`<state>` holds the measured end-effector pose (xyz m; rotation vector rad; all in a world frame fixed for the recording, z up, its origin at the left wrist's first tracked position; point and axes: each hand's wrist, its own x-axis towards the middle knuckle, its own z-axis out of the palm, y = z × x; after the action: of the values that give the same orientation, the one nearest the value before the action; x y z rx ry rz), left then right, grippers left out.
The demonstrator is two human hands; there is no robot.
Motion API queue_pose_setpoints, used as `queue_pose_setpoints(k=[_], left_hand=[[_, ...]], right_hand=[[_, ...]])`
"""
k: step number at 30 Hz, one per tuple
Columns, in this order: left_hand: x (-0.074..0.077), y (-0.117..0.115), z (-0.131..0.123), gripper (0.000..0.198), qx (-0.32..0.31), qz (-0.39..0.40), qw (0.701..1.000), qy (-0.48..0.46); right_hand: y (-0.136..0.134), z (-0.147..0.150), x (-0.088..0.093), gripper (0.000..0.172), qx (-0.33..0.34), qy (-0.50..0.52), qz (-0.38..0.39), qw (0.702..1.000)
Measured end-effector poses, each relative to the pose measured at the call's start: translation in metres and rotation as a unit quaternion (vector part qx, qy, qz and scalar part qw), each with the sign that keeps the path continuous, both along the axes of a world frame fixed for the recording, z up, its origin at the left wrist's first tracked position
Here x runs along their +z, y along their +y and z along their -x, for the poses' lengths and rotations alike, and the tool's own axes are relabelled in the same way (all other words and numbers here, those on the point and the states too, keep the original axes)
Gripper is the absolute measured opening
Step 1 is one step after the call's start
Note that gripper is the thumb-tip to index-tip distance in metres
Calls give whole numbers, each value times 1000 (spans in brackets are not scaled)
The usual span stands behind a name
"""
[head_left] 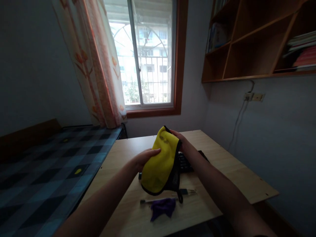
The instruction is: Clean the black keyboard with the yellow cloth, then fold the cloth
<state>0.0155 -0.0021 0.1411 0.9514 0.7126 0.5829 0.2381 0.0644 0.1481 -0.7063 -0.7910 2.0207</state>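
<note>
Both hands hold up a yellow cloth [163,161] with a black edge and a dark grey reverse side, above the table. My left hand [145,156] grips its left side, thumb on the yellow face. At the upper right edge, my right hand [179,139] is closed on the cloth, its fingers partly hidden behind it. A dark smudge shows near the cloth's top, and a small black loop hangs from its lower corner. Behind the cloth and my right forearm lies a black keyboard [184,163], partly covered. A crumpled purple cloth [163,208] lies on the table below.
Near the purple cloth lie a thin rod-like tool [145,201] and a small dark-handled item [184,191]. The wooden table [128,154] stands beside a bed with a checked cover [59,164]. Shelves [254,49] hang at the upper right, above a wall socket [254,96] with a cord.
</note>
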Motion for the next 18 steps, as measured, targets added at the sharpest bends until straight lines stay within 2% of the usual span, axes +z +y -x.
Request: queue_pose_setpoints(k=[2, 4, 7, 10, 12, 14, 16, 18], left_hand=[[-7, 3, -4, 56, 18, 44, 999, -20], [-5, 5, -5, 52, 53, 72, 995, -36], [1, 6, -4, 44, 105, 81, 990, -39], [0, 3, -5, 40, 121, 68, 990, -31], [-4, 0, -7, 35, 140, 28, 989, -33], [-7, -2, -10, 33, 181, -31, 983, -28], [-7, -4, -12, 33, 225, -78, 971, -12], [-3, -4, -14, 33, 250, -104, 963, 0]], right_hand=[[-4, -1, -19, 56, -15, 40, 24, 999], [-15, -4, -35, 63, -31, 93, 19, 995], [-35, -3, -53, 47, -34, 160, -30, 986], [-51, 6, -55, 35, -53, 150, -90, 983], [-57, 13, -51, 47, -101, 101, -138, 980], [-60, 20, -46, 75, -154, 53, -160, 974], [-62, 26, -46, 97, -184, 30, -148, 971], [-64, 30, -51, 97, -161, 28, -132, 978]])
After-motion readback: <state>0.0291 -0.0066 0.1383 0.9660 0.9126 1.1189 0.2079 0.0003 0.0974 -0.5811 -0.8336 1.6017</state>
